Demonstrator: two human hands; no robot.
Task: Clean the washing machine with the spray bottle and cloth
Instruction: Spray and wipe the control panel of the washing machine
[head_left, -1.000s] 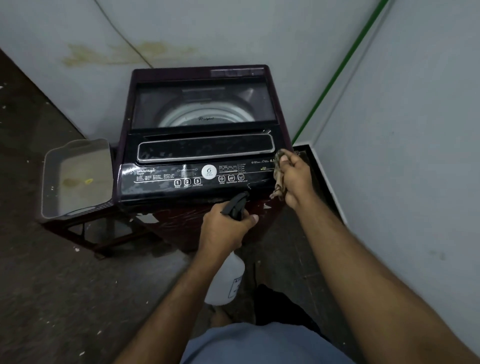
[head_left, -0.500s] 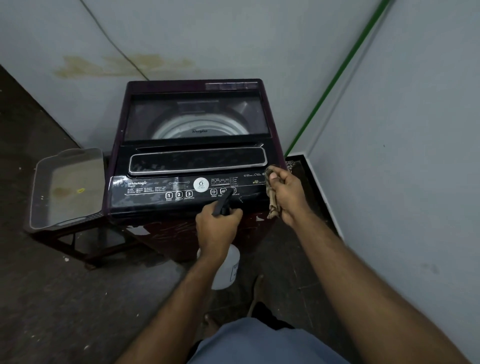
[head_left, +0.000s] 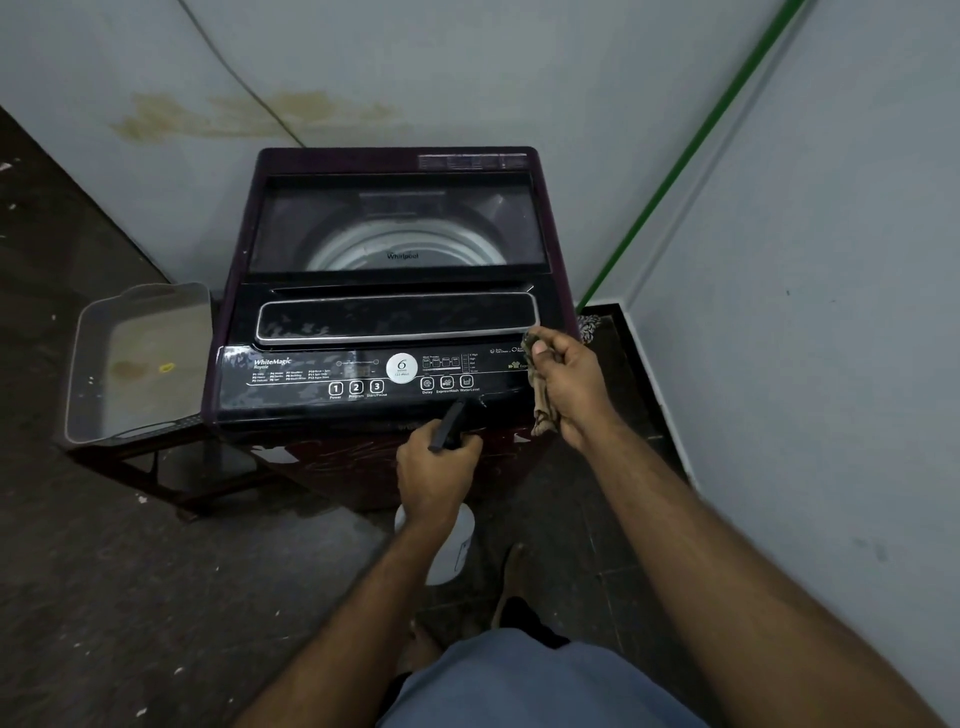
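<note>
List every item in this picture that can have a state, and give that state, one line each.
washing machine: lid closed, control panel streaked
spray bottle: upright, nozzle towards the panel
cloth: bunched, hanging
left hand: grips the spray bottle
right hand: holds the cloth
grey tray: stained, on a stand

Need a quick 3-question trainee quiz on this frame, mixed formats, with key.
1. Multiple choice: what does the left hand hold? A) cloth B) spray bottle C) tray
2. True or false: the right hand holds the cloth at the right end of the washer's control panel.
3. Fill in: the grey tray sits to the ____ of the washer.

Key:
1. B, the spray bottle, its nozzle pointing at the panel.
2. True.
3. Left.
</note>
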